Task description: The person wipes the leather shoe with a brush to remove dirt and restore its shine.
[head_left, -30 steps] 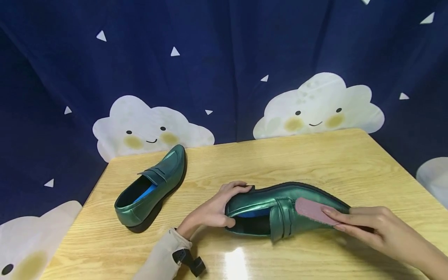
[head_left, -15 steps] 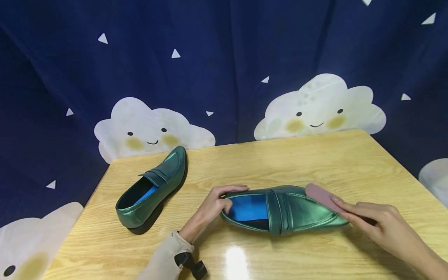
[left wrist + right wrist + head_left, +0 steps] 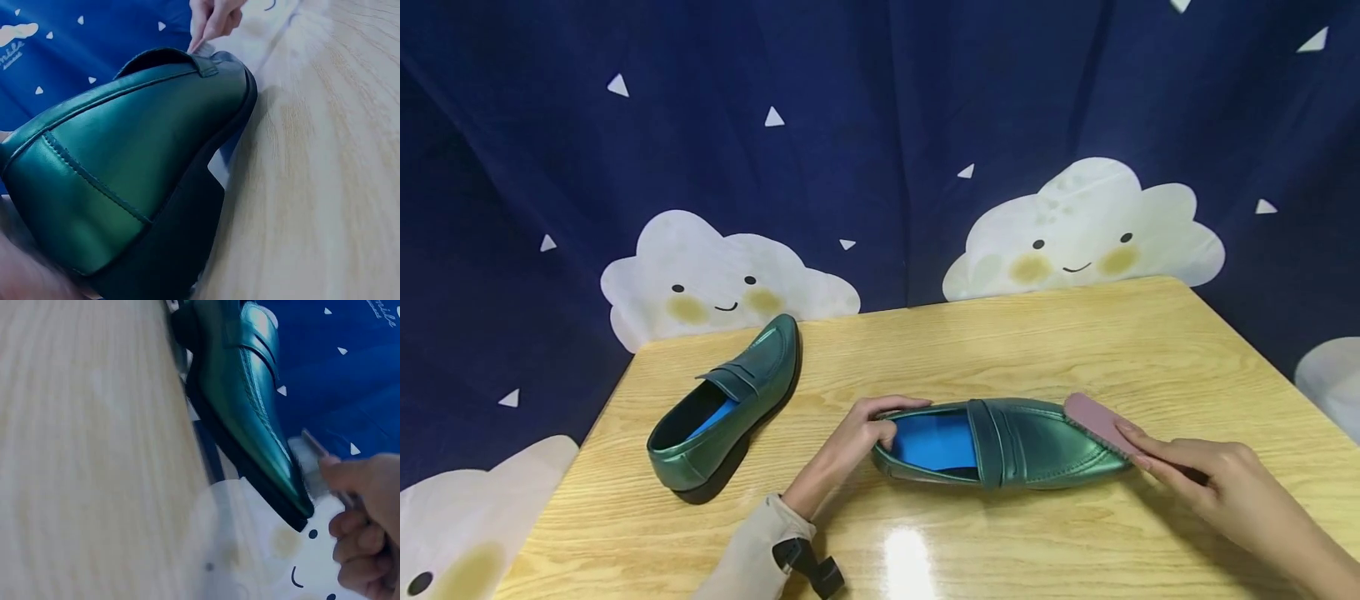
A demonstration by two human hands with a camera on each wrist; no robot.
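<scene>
A metallic green loafer (image 3: 1060, 450) with a blue insole lies crosswise in the head view, toe to the right, opening turned up. My left hand (image 3: 856, 437) grips its heel, thumb inside the opening and fingers along the far side. The shoe's heel (image 3: 94, 206) is large in the left wrist view. My right hand (image 3: 1221, 483) holds a pink-backed shoe brush (image 3: 1099, 423) against the toe. Pale bristles (image 3: 305, 459) meet the toe's upper in the right wrist view. The matching green loafer (image 3: 730, 417) stands upright at the left, apart from both hands.
Both shoes are over a light wooden table (image 3: 880, 350). A dark blue curtain (image 3: 865, 150) with smiling clouds hangs behind its far edge. On my left wrist sits a black strap device (image 3: 808, 567), close to the tabletop.
The held loafer has rolled from its side, so its opening and blue insole now face up. The brush has moved right and slightly away, toward the toe's tip. The other loafer stays put.
</scene>
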